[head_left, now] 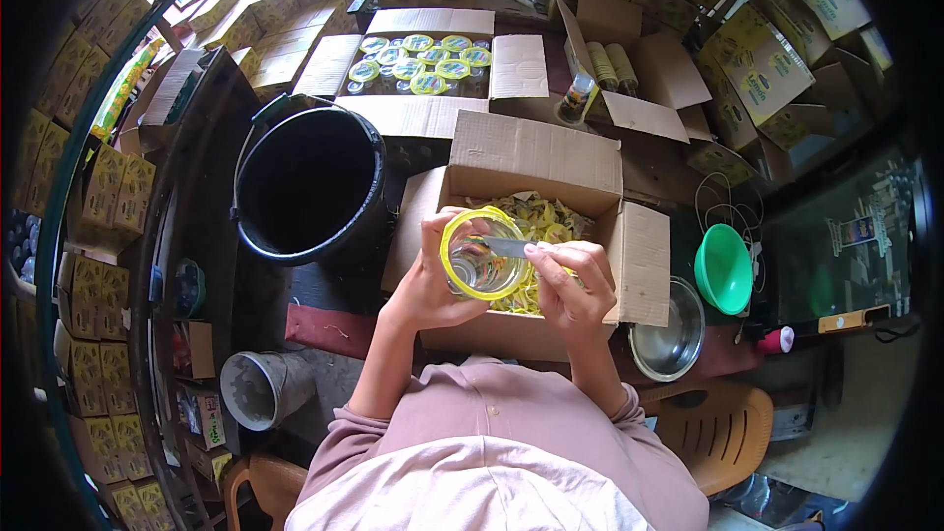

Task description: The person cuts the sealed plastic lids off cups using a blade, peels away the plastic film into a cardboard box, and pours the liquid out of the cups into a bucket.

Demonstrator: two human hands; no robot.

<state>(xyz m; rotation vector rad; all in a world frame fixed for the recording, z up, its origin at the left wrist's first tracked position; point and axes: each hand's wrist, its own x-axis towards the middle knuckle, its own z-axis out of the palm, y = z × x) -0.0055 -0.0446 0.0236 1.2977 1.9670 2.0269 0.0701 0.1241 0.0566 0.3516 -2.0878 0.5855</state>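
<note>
L hand (430,285) has its fingers curled round the side of a clear jar (470,270) w/ a yellow rim, grip spread approx. as wide as the jar. R hand (578,285) has thumb & index nipped tight on a flat metal blade (507,248), other fingers bent in; blade pts left & overlaps the jar's round end, though can't tell if it touches the rim. Jar is tilted, round end facing the cam, held up over an open carton (536,152) w/ yellow scraps (556,221) inside. Black bucket (372,221) stands left of that carton on the dark surface (211,236); metal bowl (678,359) & green bowl (723,270) sit to the right. Behind, approx. centre: 2nd open box (413,120) full of jars w/ yellow-edged tops (427,84).
</note>
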